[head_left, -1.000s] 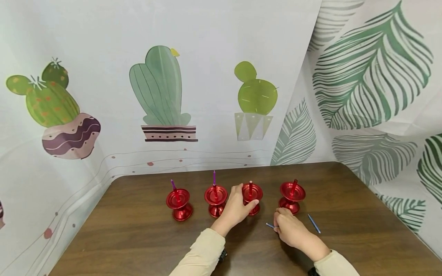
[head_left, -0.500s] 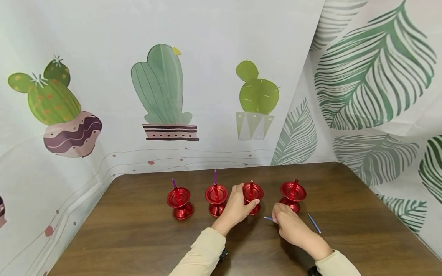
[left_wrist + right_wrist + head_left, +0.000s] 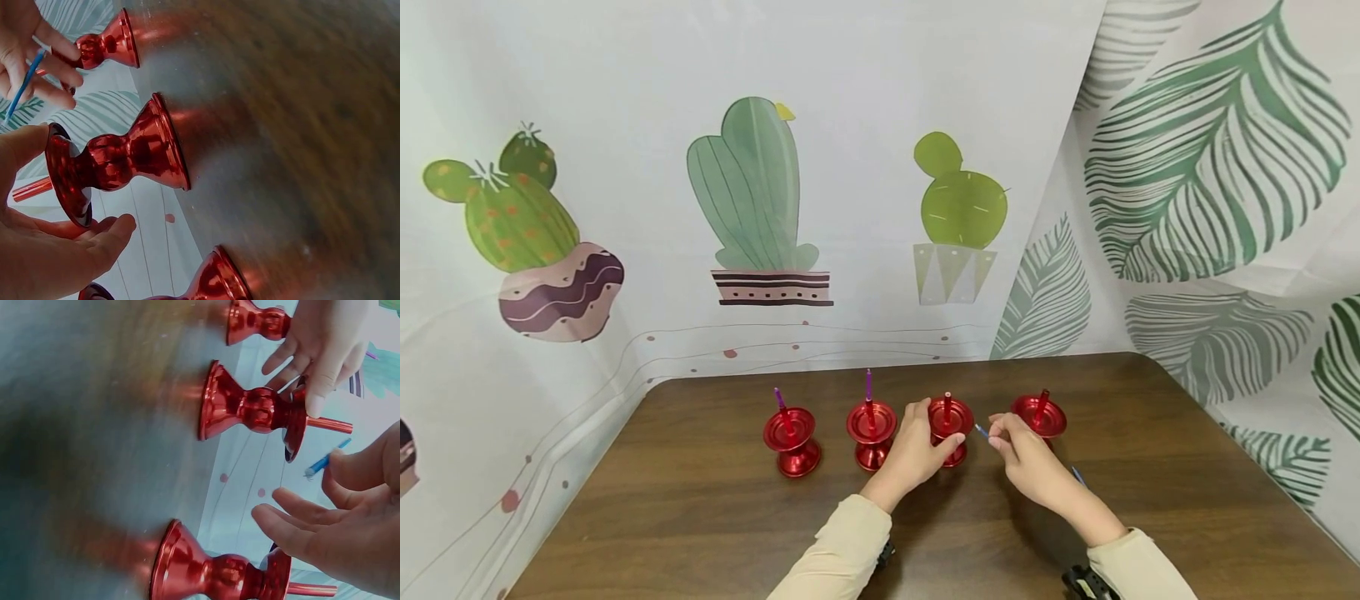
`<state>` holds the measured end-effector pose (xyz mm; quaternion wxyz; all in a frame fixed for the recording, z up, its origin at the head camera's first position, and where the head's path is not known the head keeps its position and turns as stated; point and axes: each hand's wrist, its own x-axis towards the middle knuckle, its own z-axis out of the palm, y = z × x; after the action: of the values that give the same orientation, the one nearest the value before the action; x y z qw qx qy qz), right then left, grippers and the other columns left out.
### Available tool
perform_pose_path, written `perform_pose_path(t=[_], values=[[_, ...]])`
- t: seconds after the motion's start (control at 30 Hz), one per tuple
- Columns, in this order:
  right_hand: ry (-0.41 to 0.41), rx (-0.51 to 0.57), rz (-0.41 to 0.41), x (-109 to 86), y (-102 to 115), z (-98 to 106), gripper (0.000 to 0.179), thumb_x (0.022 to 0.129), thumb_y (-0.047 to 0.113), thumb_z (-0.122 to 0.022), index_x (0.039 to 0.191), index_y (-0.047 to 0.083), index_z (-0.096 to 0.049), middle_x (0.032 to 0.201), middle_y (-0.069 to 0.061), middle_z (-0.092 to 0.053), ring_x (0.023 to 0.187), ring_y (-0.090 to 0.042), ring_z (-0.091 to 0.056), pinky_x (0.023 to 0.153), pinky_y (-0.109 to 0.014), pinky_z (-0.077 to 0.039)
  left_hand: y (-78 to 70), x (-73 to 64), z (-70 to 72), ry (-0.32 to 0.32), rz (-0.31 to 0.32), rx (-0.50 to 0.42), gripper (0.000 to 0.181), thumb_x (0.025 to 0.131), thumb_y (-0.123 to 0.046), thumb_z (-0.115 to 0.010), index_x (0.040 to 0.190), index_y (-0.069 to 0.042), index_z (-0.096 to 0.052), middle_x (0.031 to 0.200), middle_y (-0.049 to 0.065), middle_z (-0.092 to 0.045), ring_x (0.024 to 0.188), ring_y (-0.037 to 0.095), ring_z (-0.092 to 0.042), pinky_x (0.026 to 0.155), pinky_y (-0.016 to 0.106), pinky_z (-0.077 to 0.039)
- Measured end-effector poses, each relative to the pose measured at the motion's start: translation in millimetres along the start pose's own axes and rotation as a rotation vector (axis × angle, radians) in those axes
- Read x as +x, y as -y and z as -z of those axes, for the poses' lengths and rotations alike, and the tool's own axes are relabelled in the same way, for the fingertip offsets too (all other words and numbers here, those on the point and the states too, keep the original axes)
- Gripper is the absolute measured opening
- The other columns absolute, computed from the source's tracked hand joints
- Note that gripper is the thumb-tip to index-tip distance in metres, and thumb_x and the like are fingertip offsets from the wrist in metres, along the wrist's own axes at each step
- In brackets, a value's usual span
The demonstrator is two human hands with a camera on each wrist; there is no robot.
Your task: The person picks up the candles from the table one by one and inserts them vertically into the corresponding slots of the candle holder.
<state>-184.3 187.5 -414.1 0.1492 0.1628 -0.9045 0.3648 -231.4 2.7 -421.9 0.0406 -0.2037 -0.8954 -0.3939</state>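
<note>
My left hand (image 3: 912, 454) grips the dish rim of the third red candle holder (image 3: 112, 164), its thumb on one side and fingers on the other. That holder stands on the table, and its upright tube (image 3: 330, 425) has no candle in it. Between thumb and forefinger, my right hand (image 3: 1030, 462) pinches a thin blue candle (image 3: 322, 464) just right of this dish. The candle slants, its pale wick end pointing up and left in the head view. Behind the right hand stands another red candle holder (image 3: 1051, 419) with a bare tube, its base mostly hidden.
Two more red holders, the leftmost (image 3: 798, 460) and its neighbour (image 3: 871, 455), carry purple candles (image 3: 868, 385). A second blue candle (image 3: 1078, 476) lies on the brown table (image 3: 700, 517), partly covered by the right forearm. A printed cloth (image 3: 850, 183) hangs behind.
The right hand has lifted the blue candle off the table and moved it up and away, close to the third holder's dish. The left hand keeps its grip there.
</note>
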Motion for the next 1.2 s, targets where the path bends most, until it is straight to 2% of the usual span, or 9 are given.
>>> perform_pose_path(t=[0.13,0.4,0.67,1.0,1.2], values=[[-0.042,0.060,-0.020,7.8,0.6,0.1,0.013,0.091,-0.006,-0.057,0.092,0.004,-0.050,0.117,-0.027,-0.059,0.103,-0.040,-0.061,0.086,-0.053,-0.051,0.6,0.3,-0.3,0.004,0.002,-0.005,0.074,0.087,-0.030,-0.071,0.138,0.011,-0.037,0.130,0.025,-0.047,0.115,0.033,-0.056,0.097,0.044,-0.047],[-0.060,0.175,-0.100,25.3,0.9,-2.9,0.004,0.095,-0.001,-0.054,0.097,-0.002,-0.051,0.120,-0.027,-0.059,0.106,-0.039,-0.059,0.089,-0.050,-0.050,1.4,0.0,-0.2,0.008,0.001,-0.005,0.074,0.087,-0.030,-0.072,0.137,0.012,-0.038,0.129,0.025,-0.047,0.114,0.033,-0.056,0.096,0.044,-0.047],[-0.052,0.358,-0.230,40.8,7.9,-4.1,0.016,0.099,0.001,-0.049,0.110,-0.008,-0.052,0.122,-0.026,-0.056,0.108,-0.033,-0.056,0.095,-0.044,-0.048,1.6,0.5,-1.0,0.002,-0.004,0.004,0.073,0.088,-0.030,-0.071,0.137,0.012,-0.038,0.129,0.025,-0.047,0.114,0.032,-0.056,0.097,0.044,-0.047],[-0.050,0.529,-0.278,59.8,16.7,-10.1,0.018,0.100,0.004,-0.046,0.113,-0.007,-0.051,0.132,-0.023,-0.051,0.114,-0.027,-0.051,0.096,-0.035,-0.047,3.1,0.9,-1.8,-0.017,-0.033,0.018,0.070,0.087,-0.028,-0.071,0.135,0.013,-0.040,0.125,0.026,-0.049,0.111,0.031,-0.057,0.095,0.042,-0.049],[-0.045,0.608,-0.277,68.1,18.8,-13.9,0.019,0.101,0.006,-0.046,0.114,-0.007,-0.050,0.136,-0.021,-0.049,0.115,-0.027,-0.049,0.100,-0.039,-0.045,2.8,1.4,-1.7,-0.002,-0.018,0.010,0.071,0.088,-0.028,-0.071,0.136,0.012,-0.039,0.126,0.025,-0.048,0.113,0.031,-0.057,0.096,0.042,-0.048]])
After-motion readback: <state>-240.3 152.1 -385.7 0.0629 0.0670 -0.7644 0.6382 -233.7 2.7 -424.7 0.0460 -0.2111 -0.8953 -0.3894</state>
